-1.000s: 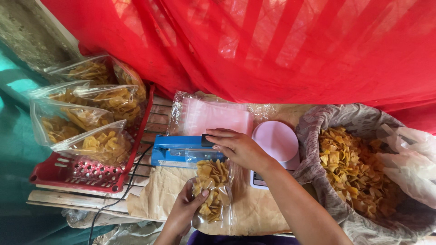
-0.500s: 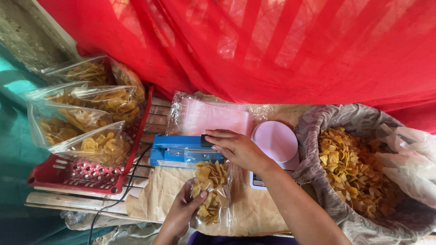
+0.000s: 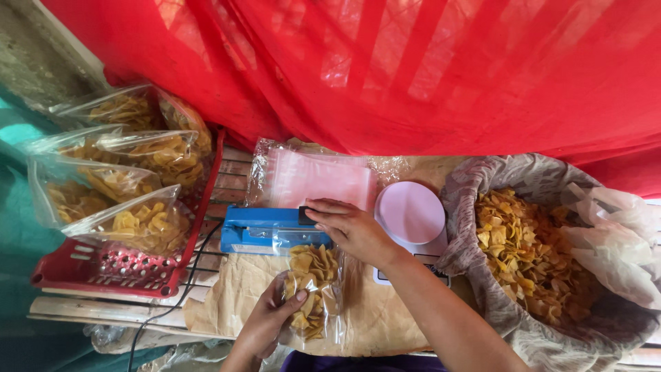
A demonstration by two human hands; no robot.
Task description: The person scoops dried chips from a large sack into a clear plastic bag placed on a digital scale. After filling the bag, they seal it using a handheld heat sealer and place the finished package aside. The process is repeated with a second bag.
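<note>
Here left hand [image 3: 270, 322] grips clear chip bag [image 3: 313, 289] just below blue sealer [image 3: 272, 231], bag mouth under its bar; right hand [image 3: 348, 227] flat, pressing sealer's right end.

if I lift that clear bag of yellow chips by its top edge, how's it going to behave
The clear plastic bag of yellow chips would probably sag, since its thin film looks floppy. It seems light for its bulk. The chips likely crack if squeezed, so the left hand cupping the bottom looks sensible.
</note>
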